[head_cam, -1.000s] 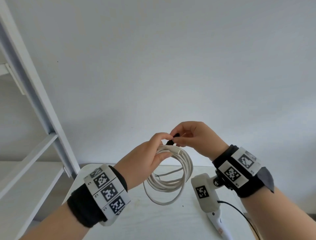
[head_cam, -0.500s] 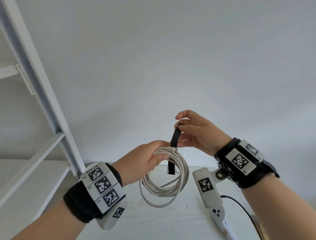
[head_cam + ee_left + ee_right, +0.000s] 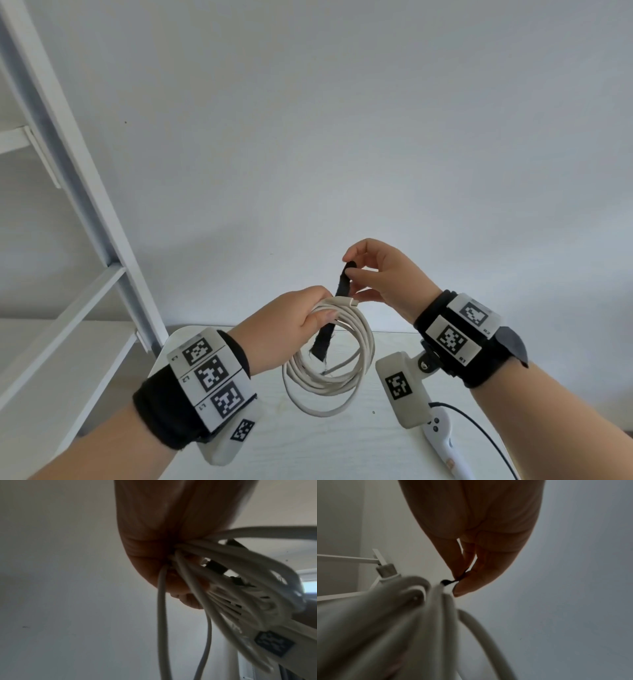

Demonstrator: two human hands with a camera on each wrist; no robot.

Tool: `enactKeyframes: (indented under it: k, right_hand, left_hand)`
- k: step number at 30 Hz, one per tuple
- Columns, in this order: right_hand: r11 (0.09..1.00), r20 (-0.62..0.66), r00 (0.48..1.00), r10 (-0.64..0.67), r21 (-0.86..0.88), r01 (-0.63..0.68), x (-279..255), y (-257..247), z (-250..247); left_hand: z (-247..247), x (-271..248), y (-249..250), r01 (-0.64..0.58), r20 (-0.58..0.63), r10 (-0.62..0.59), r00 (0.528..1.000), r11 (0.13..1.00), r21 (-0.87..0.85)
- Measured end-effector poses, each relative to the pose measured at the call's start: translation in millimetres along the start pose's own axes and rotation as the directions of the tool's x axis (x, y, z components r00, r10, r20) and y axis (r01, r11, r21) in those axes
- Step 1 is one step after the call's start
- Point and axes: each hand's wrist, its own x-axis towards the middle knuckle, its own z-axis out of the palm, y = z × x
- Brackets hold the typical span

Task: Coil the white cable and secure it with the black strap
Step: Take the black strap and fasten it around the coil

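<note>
The coiled white round cable [image 3: 329, 356] is gripped at its top by the left hand [image 3: 291, 329], above the bench [image 3: 342, 445]; the flat black fabric strap [image 3: 337, 308] is pinched upright by the right hand [image 3: 380, 274]; loops could be spilled if the grip is loosened while wrapping.

The coil [image 3: 330, 356] hangs from the left hand [image 3: 291, 325] above the table [image 3: 308, 445]. The strap [image 3: 334, 315] crosses the coil's top, its upper end in the right hand [image 3: 383, 274], right of the left.
</note>
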Motion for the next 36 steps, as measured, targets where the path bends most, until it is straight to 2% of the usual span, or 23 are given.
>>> enactKeyframes:
  k: [2,5,9,15,19,23,26,28,30,32,33,35,36]
  right_hand:
    - [0.999,-0.035,0.999,0.003,-0.035,-0.004,0,-1,-1]
    - [0.987,-0.016,1.0,-0.01,-0.163,0.008,0,-5,2]
    - [0.948,0.035,0.998,-0.05,-0.312,0.058,-3,-11,9]
    - [0.939,0.074,0.988,-0.138,-0.308,0.154,-18,-25,15]
    - [0.898,0.121,0.972,-0.202,-0.374,0.233,-26,-24,25]
    - [0.882,0.047,0.967,-0.25,-0.402,0.247,-25,-24,27]
    - [0.897,-0.025,0.967,-0.252,-0.382,0.224,-23,-21,19]
    - [0.88,-0.075,0.949,-0.306,-0.403,0.252,-25,-17,15]
    - [0.801,-0.097,0.883,-0.459,-0.476,0.364,-35,-14,13]
    - [0.667,0.017,0.815,-0.579,-0.565,0.486,-49,-11,13]
    - [0.607,0.115,0.811,-0.574,-0.605,0.516,-56,-7,15]
    - [0.495,0.29,0.836,-0.466,-0.697,0.518,-67,0,20]
    - [0.438,0.337,0.845,-0.415,-0.74,0.511,-70,3,23]
  left_hand:
    - [1,0,1,0.017,0.019,-0.019,1.0,0.997,0.077]
    - [4,-2,4,0.017,0.085,-0.034,0.996,0.981,0.195]
    - [6,-4,6,0.019,0.159,-0.056,0.986,0.974,0.224]
    - [6,-5,-3,0.082,0.062,-0.093,0.994,0.984,0.157]
    - [3,-5,-2,0.091,-0.014,-0.09,0.996,0.975,0.203]
    - [5,-7,2,0.091,-0.004,-0.093,0.996,0.973,0.212]
    - [6,-10,2,0.109,-0.025,-0.107,0.994,0.985,0.13]
    - [6,-9,1,0.115,-0.053,-0.11,0.992,0.989,0.093]
    - [4,-8,0,0.126,-0.084,-0.118,0.989,0.987,0.098]
    - [1,-7,-2,0.142,-0.098,-0.135,0.986,0.988,0.065]
    - [0,-7,-3,0.145,-0.108,-0.138,0.985,0.988,0.052]
    - [-2,-7,-3,0.15,-0.131,-0.142,0.981,0.987,0.058]
    - [-2,-7,-2,0.15,-0.14,-0.14,0.98,0.987,0.064]
